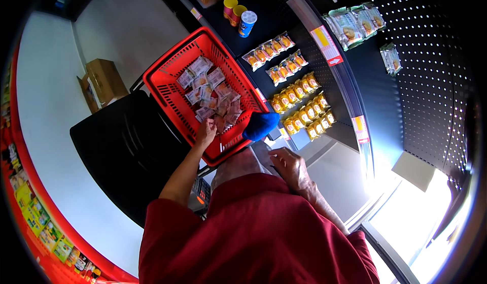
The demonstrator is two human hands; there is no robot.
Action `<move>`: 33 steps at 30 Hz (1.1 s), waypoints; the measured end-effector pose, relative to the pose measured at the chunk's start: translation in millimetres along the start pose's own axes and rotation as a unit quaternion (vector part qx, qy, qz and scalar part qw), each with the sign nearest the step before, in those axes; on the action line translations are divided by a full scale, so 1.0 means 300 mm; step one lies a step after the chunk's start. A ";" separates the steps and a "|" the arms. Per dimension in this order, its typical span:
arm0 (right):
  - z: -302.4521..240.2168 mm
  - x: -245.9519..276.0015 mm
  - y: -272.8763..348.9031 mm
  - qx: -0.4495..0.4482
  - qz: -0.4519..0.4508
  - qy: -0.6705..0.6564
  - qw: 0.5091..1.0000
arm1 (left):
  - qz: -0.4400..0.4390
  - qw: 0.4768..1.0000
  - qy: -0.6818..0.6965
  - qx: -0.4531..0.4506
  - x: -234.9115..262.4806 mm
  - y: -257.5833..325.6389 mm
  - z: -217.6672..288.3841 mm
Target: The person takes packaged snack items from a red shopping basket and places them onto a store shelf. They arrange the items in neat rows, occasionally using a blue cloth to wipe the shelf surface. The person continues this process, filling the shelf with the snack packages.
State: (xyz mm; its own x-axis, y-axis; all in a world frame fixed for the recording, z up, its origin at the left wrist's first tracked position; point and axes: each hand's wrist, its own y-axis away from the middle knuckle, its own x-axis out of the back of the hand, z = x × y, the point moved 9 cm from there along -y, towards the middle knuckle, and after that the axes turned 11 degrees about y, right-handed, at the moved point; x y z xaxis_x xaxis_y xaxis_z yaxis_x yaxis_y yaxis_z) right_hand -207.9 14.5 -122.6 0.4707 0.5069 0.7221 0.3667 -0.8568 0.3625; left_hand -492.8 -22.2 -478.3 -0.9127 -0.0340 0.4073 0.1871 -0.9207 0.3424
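My left hand [206, 132] reaches into a red shopping basket [163, 64], its fingers closed at the edge of a small pinkish snack packet [219, 123]. Several similar clear-wrapped packets [201, 65] lie loose in a heap on the basket's bottom. To the right, my right hand [290, 165] hangs near the shelf's front edge, fingers loosely bent and nothing visible in them. Between the two hands, a blue rounded thing [261, 125] covers the basket's near right rim; I cannot make out its kind.
Rows of yellow packaged cakes [306, 112] and orange-brown ones [274, 49] line the black shelf at the right. Snack canisters [247, 23] stand farther back. Green-white packets [353, 26] sit on another tier. At left are a black drum-like object [127, 147] and an opened cardboard box [105, 79].
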 end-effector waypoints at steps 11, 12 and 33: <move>0.227 -0.137 0.033 -0.139 -0.010 -0.002 0.990 | -0.001 0.937 0.206 0.283 -0.063 -0.195 -0.184; 0.235 -0.145 0.034 -0.148 -0.021 0.005 0.989 | 0.000 0.922 0.230 0.311 -0.079 -0.213 -0.159; 0.365 -0.245 0.057 -0.238 -0.082 -0.049 0.967 | 0.135 0.780 0.429 0.435 -0.337 -0.549 -0.320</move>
State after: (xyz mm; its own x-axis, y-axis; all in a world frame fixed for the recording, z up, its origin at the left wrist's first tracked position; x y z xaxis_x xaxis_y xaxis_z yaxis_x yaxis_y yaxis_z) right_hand -148.3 -27.1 -234.1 0.5201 0.6268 0.5802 0.0436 -0.6980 0.7148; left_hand -466.3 95.4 -657.1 -0.6345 -0.7725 -0.0249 0.2490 -0.2348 0.9396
